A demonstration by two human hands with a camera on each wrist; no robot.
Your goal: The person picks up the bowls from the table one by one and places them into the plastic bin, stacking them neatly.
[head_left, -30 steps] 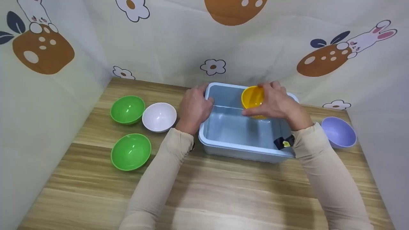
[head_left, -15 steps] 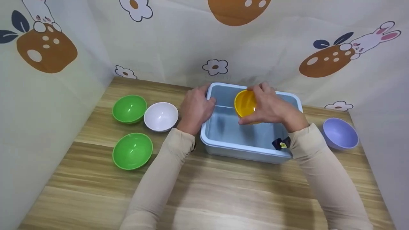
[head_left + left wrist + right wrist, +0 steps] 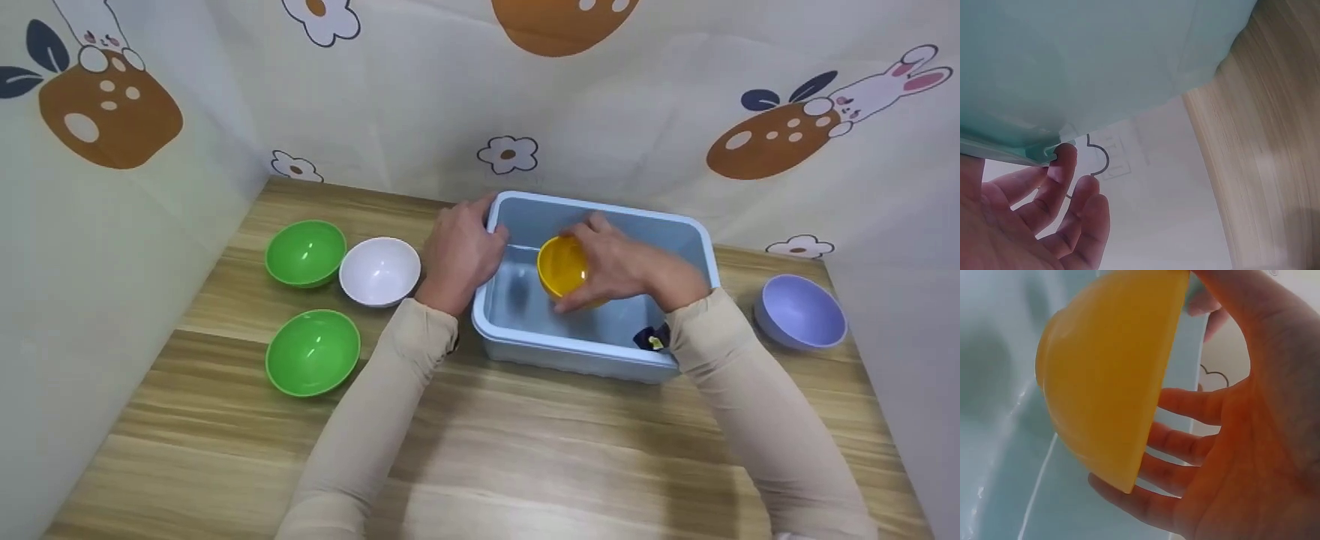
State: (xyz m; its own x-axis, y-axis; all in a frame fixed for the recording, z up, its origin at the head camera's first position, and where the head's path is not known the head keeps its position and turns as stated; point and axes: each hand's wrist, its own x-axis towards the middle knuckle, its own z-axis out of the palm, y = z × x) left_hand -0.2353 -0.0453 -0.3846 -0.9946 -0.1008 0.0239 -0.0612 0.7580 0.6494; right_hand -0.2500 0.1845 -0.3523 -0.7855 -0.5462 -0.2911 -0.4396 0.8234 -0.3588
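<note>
Yellow bowl: tilted, within the walls of the blue tub, about mid-length; whether it touches the floor, I can't tell from here. The right hand is clamped on it, thumb at the near edge, fingers round the far edge; on my right wrist feed the mouth faces the palm. My guess is light, stiff plastic, unlikely to break from a small knock. The gloss suggests it could slip if pinched on the smooth curved side, so I'd rate the rim the best hold, thumb and fingers spread across it as they are. The tub looks like thin, stiff plastic too, probably light enough to skid; worth bracing. The left hand grips its left rim near the back corner, thumb inside, fingers outside. In the tub I make out only the yellow bowl and the hand on it. Left of the tub: a white bowl, one green bowl just beside it, another green bowl nearer me. Right, apart from the tub, a purple bowl. All four mouth up on the wooden table, only sheen showing inside.
</note>
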